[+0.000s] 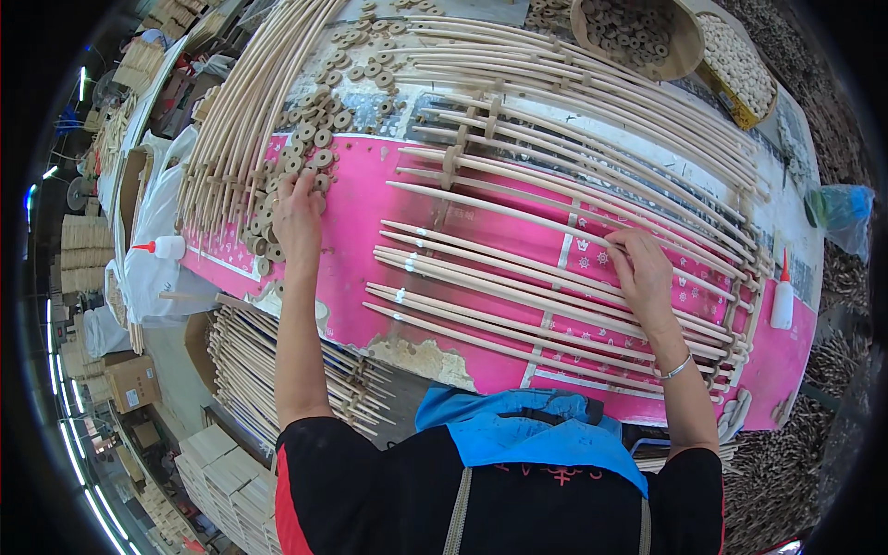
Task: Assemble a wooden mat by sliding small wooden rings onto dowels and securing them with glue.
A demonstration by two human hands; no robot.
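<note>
My left hand (301,211) reaches into a heap of drilled wooden discs (321,159), its bent fingertips closed at a disc on the heap's edge. My right hand (640,270) has thumb and fingers closed on a long pale wooden stick (499,205). That stick slants across the pink table cover (351,319), its tapered end pointing left. Nearer to me lies a row of similar sticks (481,279), several with white dabs close to their left ends. Farther off, more sticks (453,159) carry a disc near the left end.
A bundle of sticks with discs (242,129) lies at the far left. White glue bottles with red tips stand or lie at the left (168,247) and right (783,301). A bowl of discs (680,55) and a box of small white pieces (740,69) sit at the far right.
</note>
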